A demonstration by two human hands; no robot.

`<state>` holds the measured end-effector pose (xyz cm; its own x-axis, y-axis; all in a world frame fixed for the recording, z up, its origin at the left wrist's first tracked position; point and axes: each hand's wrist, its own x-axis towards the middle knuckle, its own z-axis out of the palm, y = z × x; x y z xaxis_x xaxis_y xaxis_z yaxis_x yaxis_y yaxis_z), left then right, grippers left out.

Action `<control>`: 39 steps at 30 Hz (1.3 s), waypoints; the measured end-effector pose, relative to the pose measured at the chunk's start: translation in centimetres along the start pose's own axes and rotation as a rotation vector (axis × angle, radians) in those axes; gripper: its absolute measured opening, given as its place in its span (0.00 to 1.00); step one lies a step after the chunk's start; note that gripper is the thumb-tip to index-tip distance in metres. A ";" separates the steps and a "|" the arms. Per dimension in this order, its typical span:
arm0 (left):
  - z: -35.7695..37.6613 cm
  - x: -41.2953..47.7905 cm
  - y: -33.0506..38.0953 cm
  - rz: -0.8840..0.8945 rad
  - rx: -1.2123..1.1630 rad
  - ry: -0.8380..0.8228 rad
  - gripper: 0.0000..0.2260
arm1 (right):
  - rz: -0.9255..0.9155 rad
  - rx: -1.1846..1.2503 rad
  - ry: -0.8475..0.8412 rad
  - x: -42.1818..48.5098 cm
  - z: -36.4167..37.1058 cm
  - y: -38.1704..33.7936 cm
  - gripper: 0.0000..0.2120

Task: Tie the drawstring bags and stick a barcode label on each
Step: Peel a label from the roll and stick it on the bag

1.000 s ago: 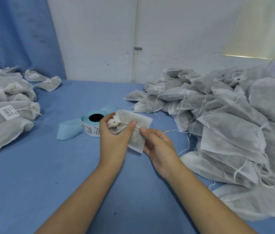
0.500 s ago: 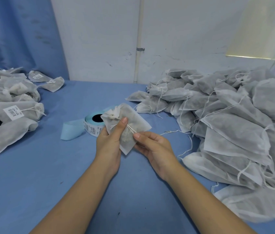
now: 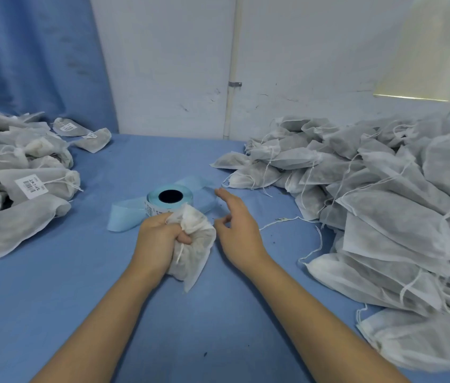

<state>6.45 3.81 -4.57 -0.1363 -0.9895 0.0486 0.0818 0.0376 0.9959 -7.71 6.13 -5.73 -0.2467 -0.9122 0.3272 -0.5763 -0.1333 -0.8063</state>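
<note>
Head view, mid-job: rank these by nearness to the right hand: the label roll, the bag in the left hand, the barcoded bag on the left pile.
1. The drawstring bag, gripped by the left hand, lies just left of the right hand.
2. The label roll is ahead and to the left.
3. The barcoded bag is far left, on the pile.

A filled white drawstring bag (image 3: pixel 194 244) sits crumpled in the left hand (image 3: pixel 157 236), neck gathered. The blue label roll (image 3: pixel 170 199) lies flat on the table (image 3: pixel 80 299) at its 12 o'clock. Untied bags (image 3: pixel 384 217) are heaped at 3 o'clock, labelled bags (image 3: pixel 25 186) at 9 o'clock.
</note>
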 end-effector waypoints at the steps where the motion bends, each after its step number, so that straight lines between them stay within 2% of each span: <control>1: -0.1 0.0 0.0 -0.002 0.052 -0.019 0.12 | -0.027 -0.003 -0.028 0.2 0.4 -0.1 0.28; 5: -0.1 -0.3 0.0 -0.002 0.130 -0.071 0.04 | -0.041 -0.017 -0.066 0.3 1.1 0.1 0.25; 8: -0.1 -0.1 -0.2 0.011 0.138 -0.078 0.04 | -0.070 0.008 -0.048 0.3 1.0 0.1 0.19; 11: 0.0 0.0 -0.6 0.044 0.175 -0.086 0.10 | -0.146 -0.113 0.016 0.4 1.0 -0.1 0.07; 12: 0.0 -0.1 -0.8 0.059 0.185 -0.081 0.10 | -0.161 -0.166 0.032 0.4 1.0 -0.1 0.06; 14: 0.1 -0.2 -0.9 0.102 0.206 -0.082 0.01 | -0.177 -0.272 0.047 0.4 0.8 0.0 0.07; 17: 0.2 -0.4 -0.9 0.214 0.266 -0.085 0.03 | -0.190 -0.405 0.100 0.4 0.1 0.1 0.08; 19: 0.2 -0.6 -1.0 0.310 0.318 -0.092 0.08 | -0.149 -0.407 0.179 0.4 -0.8 0.3 0.08; 23: 0.2 -0.7 -1.3 0.475 0.482 -0.147 0.13 | -0.079 -0.370 0.314 0.4 -2.4 1.0 0.07; 28: 0.4 -0.2 -1.5 0.397 0.476 -0.159 0.13 | -0.117 -0.317 0.396 0.2 -2.1 0.8 0.07; 33: 0.5 -0.1 -1.3 0.407 0.460 -0.178 0.15 | -0.181 -0.255 0.438 -0.1 -2.0 0.4 0.08; 36: 0.5 -0.2 -1.3 0.384 0.399 -0.200 0.14 | -0.144 -0.055 0.386 -0.3 -1.9 -0.1 0.12; 39: 0.5 -0.2 -1.2 0.332 0.296 -0.211 0.16 | 0.006 0.239 0.320 -0.6 -1.5 -0.4 0.11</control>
<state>5.91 4.04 -5.76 -0.3496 -0.8688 0.3507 -0.1255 0.4144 0.9014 -8.48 7.29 -4.90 -0.5018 -0.7513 0.4287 -0.3862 -0.2488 -0.8882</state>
